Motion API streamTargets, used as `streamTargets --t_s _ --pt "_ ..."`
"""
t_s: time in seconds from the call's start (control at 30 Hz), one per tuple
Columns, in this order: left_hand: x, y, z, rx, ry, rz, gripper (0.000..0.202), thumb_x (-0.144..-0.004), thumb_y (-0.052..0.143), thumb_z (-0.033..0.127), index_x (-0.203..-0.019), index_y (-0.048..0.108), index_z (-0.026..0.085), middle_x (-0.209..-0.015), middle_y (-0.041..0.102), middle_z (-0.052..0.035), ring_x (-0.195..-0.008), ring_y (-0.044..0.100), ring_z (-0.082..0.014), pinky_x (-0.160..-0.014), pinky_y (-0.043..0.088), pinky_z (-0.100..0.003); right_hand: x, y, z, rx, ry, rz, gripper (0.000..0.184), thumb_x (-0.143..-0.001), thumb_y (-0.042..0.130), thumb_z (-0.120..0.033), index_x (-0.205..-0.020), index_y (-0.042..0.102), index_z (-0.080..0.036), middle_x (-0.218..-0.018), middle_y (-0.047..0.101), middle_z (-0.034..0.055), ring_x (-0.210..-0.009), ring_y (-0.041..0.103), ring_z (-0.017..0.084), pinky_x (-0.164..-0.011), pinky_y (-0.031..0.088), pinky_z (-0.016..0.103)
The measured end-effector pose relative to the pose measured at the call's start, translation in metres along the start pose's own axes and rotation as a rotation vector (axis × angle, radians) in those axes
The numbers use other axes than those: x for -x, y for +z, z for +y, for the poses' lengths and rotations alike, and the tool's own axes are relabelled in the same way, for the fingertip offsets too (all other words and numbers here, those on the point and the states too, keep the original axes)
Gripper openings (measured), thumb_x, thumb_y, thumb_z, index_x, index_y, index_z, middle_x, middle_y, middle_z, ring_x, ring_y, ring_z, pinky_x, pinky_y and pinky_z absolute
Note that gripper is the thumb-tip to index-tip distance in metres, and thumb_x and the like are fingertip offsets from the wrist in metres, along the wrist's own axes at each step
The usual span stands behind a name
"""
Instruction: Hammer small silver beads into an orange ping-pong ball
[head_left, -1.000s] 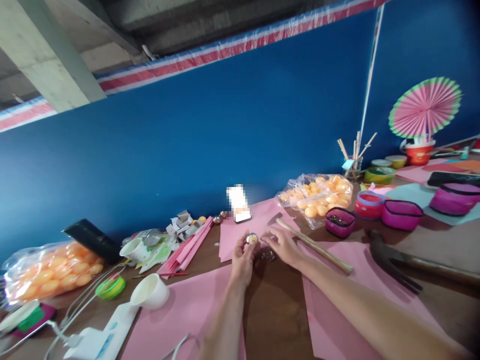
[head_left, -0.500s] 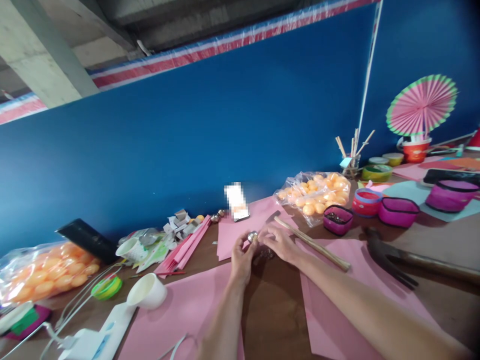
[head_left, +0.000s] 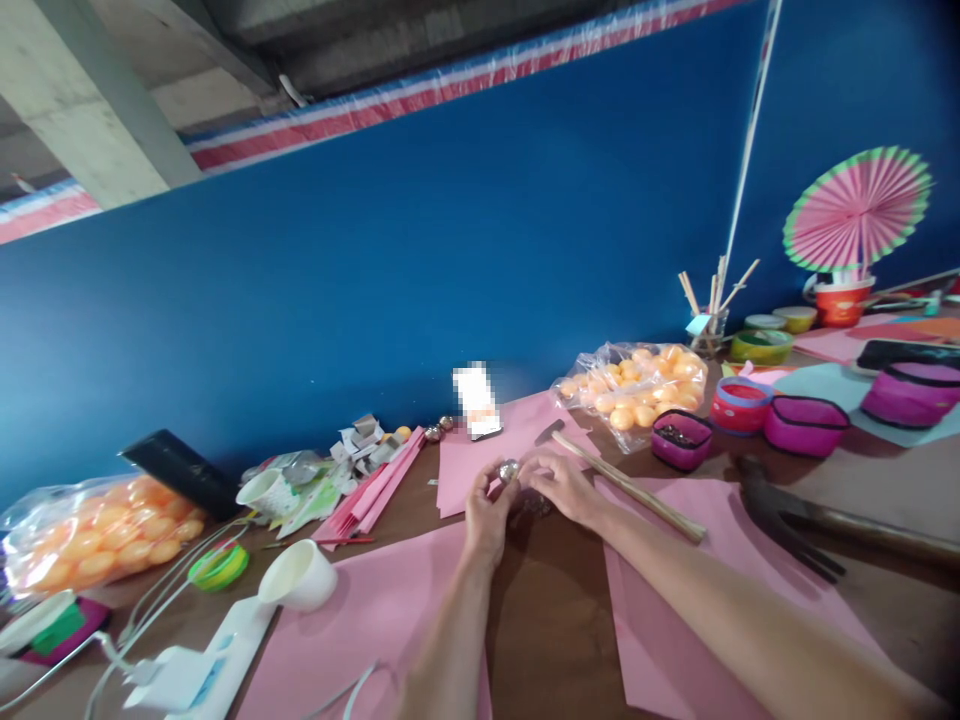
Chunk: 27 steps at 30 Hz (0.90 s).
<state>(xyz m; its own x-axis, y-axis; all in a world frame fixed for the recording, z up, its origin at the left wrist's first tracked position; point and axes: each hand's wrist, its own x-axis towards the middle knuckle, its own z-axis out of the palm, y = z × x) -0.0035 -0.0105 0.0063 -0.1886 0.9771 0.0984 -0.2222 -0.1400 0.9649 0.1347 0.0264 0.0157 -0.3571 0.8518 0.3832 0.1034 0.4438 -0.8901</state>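
small silvery ball (head_left: 509,469) is sitting pinched between fingertips of both hands, just above the brown tabletop (head_left: 551,620). left hand (head_left: 486,512) is grasping it from below-left; right hand (head_left: 561,484) is closing on it from the right, about equally near. wooden stick (head_left: 628,488) is lying just right of the ball, angling away toward the hammer (head_left: 795,520).

A small shiny silver-wrapped ball (head_left: 509,469) shows a pale orange patch, flat sheets of pink paper (head_left: 352,640) cover the dark brown wooden worktop (head_left: 551,620), orange balls fill a clear plastic bag (head_left: 634,388), and the pleated paper fan (head_left: 857,208) is pink edged with green-and-white stripes.
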Motion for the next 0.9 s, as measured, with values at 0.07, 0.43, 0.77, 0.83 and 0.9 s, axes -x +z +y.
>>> streamTargets --t_s 0.07,0.43,0.77,0.83,0.9 --pt "0.0002 0.0000 0.0005 -0.001 -0.004 0.001 0.047 -0.062 0.068 0.028 -0.106 0.052 0.019 -0.110 0.058 -0.0092 -0.092 0.059 -0.0212 -0.081 0.046 -0.035 0.0005 0.0001 0.0001 -0.001 0.015 -0.006 0.022 -0.076 0.053 -0.036 -0.075 0.062 -0.016 -0.086 0.062 0.0045 -0.087 0.055 0.017 -0.077 0.043 0.029" --pt "-0.0001 -0.0008 -0.0012 -0.001 0.004 0.008 0.049 -0.062 0.068 0.026 -0.108 0.052 0.019 -0.109 0.059 -0.0088 -0.092 0.059 -0.0207 -0.082 0.045 -0.036 0.0016 0.0001 -0.0061 -0.031 0.043 -0.028 0.024 -0.076 0.052 -0.039 -0.075 0.061 -0.016 -0.088 0.061 0.0049 -0.083 0.057 0.016 -0.074 0.045 0.029" --pt "-0.0006 -0.0004 -0.0015 -0.015 0.000 0.011 0.048 -0.062 0.069 0.026 -0.106 0.052 0.019 -0.109 0.058 -0.0091 -0.092 0.059 -0.0210 -0.082 0.045 -0.036 0.0019 -0.0012 -0.0068 -0.031 0.030 -0.045 0.024 -0.076 0.052 -0.039 -0.075 0.060 -0.016 -0.084 0.061 0.0043 -0.080 0.057 0.016 -0.074 0.045 0.029" --pt "-0.0003 0.0001 -0.0007 -0.010 -0.004 0.017 0.049 -0.061 0.069 0.026 -0.106 0.052 0.018 -0.109 0.059 -0.0094 -0.092 0.059 -0.0211 -0.081 0.046 -0.035 0.0020 -0.0013 -0.0078 -0.033 0.031 -0.046 0.024 -0.076 0.052 -0.039 -0.075 0.060 -0.016 -0.084 0.061 0.0042 -0.080 0.057 0.016 -0.074 0.045 0.029" --pt "-0.0001 0.0003 -0.0002 -0.007 -0.010 0.023 0.050 -0.060 0.070 0.027 -0.106 0.052 0.018 -0.109 0.059 -0.0096 -0.092 0.059 -0.0212 -0.080 0.046 -0.035 0.0022 -0.0013 -0.0086 -0.035 0.036 -0.047 0.024 -0.076 0.052 -0.039 -0.074 0.060 -0.017 -0.085 0.061 0.0043 -0.081 0.057 0.016 -0.074 0.045 0.029"
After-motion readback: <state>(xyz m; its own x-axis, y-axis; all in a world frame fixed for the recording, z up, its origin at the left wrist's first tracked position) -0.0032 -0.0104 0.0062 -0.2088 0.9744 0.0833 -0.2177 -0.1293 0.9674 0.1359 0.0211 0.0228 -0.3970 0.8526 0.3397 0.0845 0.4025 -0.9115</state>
